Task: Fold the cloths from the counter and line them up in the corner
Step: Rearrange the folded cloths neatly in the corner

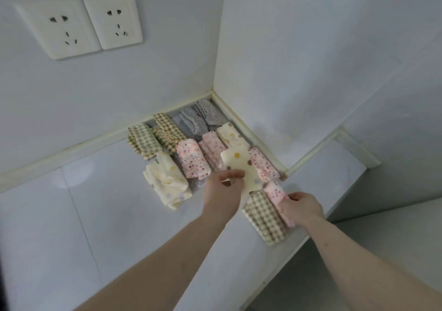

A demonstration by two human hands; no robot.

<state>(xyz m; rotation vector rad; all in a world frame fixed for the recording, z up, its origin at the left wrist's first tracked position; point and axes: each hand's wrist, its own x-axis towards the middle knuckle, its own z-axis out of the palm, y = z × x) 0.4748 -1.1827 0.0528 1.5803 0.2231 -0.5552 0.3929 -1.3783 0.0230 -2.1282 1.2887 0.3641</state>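
While the left hand (226, 185) pinches the cream dotted cloth (241, 167), its long axis running toward the corner rows, the right hand (302, 206) grips a pink folded cloth (277, 194) just right of it on the counter (119, 215).

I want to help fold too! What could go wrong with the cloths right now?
The left hand holds the cream dotted cloth above the folded ones, so it might bump the pink speckled roll open. The green checked cloth lies near the counter edge; the right hand, gripping the pink cloth, could nudge it off.
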